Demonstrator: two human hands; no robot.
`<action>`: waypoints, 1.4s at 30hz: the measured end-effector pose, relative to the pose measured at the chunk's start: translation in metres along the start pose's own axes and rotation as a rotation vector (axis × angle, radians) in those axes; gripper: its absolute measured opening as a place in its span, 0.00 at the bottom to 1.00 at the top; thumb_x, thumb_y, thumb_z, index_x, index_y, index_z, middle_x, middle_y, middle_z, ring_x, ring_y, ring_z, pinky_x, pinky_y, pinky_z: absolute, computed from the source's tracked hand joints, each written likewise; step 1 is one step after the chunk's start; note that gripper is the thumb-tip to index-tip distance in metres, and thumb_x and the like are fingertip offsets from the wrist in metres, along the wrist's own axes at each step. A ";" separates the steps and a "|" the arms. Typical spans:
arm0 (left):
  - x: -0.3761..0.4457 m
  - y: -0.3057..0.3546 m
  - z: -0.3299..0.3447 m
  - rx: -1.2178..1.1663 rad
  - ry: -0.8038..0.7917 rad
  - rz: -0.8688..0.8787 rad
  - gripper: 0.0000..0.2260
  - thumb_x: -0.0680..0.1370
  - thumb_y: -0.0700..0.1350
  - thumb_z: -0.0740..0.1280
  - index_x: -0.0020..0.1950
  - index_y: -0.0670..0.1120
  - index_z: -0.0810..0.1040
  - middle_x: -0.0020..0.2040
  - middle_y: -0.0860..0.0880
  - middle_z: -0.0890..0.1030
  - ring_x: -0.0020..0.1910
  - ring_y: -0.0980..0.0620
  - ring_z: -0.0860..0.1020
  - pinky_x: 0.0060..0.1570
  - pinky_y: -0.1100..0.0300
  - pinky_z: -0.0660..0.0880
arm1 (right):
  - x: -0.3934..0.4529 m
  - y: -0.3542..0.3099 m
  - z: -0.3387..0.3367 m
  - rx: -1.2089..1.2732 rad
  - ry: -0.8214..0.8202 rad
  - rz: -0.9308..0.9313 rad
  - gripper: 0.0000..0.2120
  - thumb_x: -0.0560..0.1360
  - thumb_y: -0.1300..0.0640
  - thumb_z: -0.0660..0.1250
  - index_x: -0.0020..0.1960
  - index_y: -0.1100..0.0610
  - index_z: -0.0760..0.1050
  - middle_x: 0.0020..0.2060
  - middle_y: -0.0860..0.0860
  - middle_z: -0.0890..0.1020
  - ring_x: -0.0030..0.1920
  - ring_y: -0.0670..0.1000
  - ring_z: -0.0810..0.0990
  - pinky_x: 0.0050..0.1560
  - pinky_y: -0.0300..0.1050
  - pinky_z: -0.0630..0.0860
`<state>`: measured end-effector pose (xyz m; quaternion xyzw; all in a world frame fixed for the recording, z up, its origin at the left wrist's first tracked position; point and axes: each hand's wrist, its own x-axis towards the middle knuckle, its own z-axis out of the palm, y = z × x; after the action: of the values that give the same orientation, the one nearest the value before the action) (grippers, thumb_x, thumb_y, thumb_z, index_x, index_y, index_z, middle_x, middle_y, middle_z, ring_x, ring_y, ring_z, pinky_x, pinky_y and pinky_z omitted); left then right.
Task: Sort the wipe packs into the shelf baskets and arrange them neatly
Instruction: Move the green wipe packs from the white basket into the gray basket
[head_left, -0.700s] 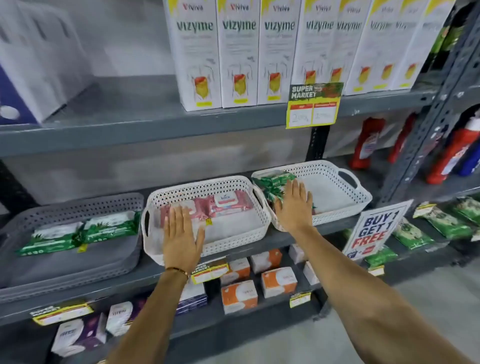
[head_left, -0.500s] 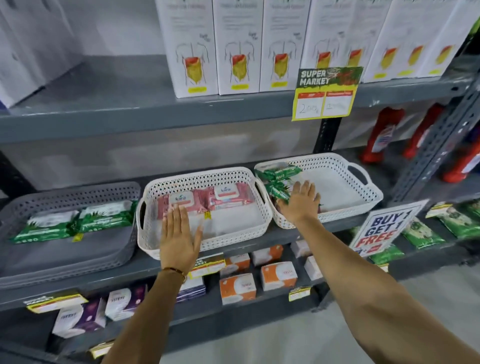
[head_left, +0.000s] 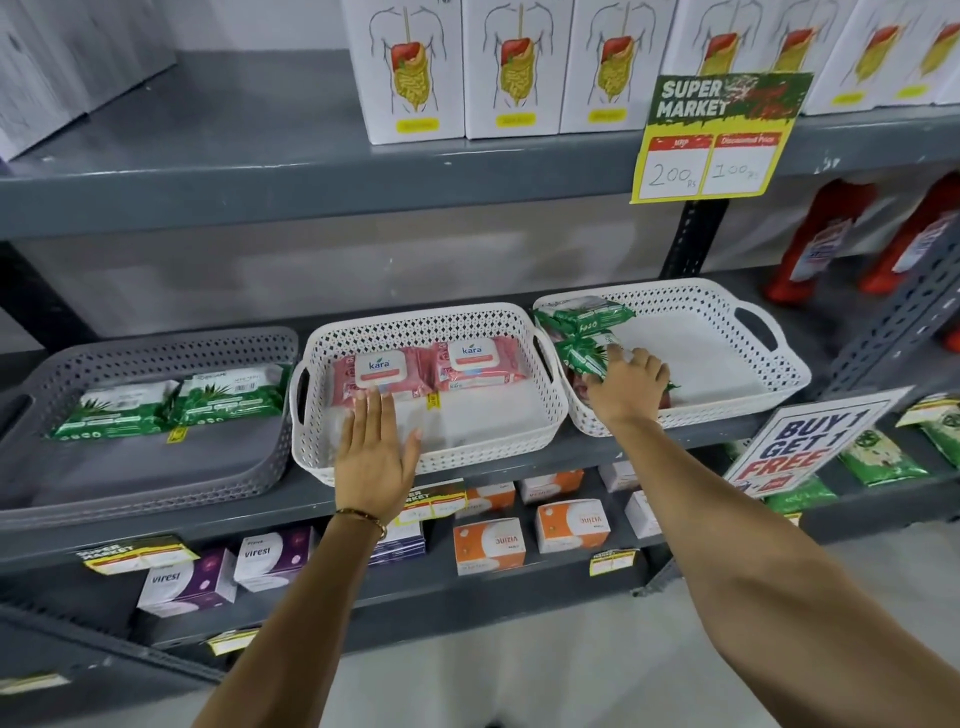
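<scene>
Three baskets stand in a row on the middle shelf. The grey basket (head_left: 156, 478) at left holds two green wipe packs (head_left: 171, 400). Two pink Kara packs (head_left: 431, 366) lie side by side at the back of the middle white basket (head_left: 431, 457). In the right white basket (head_left: 727, 395), green packs (head_left: 582, 317) are piled at the left end over a dark red pack. My left hand (head_left: 376, 452) lies flat and open over the middle basket's front rim, fingertips at the left pink pack. My right hand (head_left: 626, 387) curls over a green pack in the right basket.
White boxes (head_left: 415, 78) line the upper shelf, above a yellow price tag (head_left: 722, 135). Red bottles (head_left: 826, 239) stand at the right. A "Buy 1 Get 1 Free" sign (head_left: 800, 447) leans by loose green packets (head_left: 878, 457). Small orange and purple boxes (head_left: 488, 545) fill the lower shelf.
My right hand has gone from flat over the basket rim to reaching in and curling over the green packs. The view has moved closer and tilted down. My left hand has stayed put.
</scene>
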<state>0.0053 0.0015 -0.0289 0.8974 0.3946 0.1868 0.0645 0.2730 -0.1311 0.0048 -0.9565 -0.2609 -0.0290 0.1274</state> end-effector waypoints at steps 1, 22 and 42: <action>-0.001 -0.002 0.000 0.005 -0.005 0.005 0.40 0.74 0.65 0.30 0.74 0.38 0.53 0.75 0.38 0.56 0.74 0.43 0.53 0.72 0.52 0.45 | -0.001 0.000 0.000 -0.005 0.034 -0.009 0.26 0.75 0.49 0.64 0.68 0.59 0.67 0.65 0.67 0.70 0.67 0.66 0.65 0.71 0.61 0.57; -0.063 -0.196 -0.071 0.123 -0.005 -0.069 0.35 0.79 0.60 0.38 0.69 0.33 0.63 0.69 0.34 0.66 0.70 0.35 0.62 0.69 0.49 0.49 | -0.111 -0.215 -0.004 0.399 0.172 -0.398 0.25 0.71 0.51 0.70 0.65 0.57 0.73 0.59 0.64 0.75 0.61 0.65 0.70 0.64 0.58 0.65; -0.086 -0.347 -0.113 0.125 0.021 -0.210 0.32 0.80 0.58 0.41 0.71 0.34 0.60 0.72 0.36 0.63 0.72 0.39 0.59 0.70 0.50 0.50 | -0.208 -0.476 0.093 0.222 -0.488 -0.946 0.33 0.73 0.51 0.70 0.73 0.58 0.62 0.73 0.58 0.65 0.73 0.59 0.60 0.74 0.54 0.59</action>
<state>-0.3287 0.1714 -0.0406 0.8514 0.4978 0.1637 0.0235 -0.1485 0.1862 -0.0012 -0.6945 -0.6863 0.1675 0.1363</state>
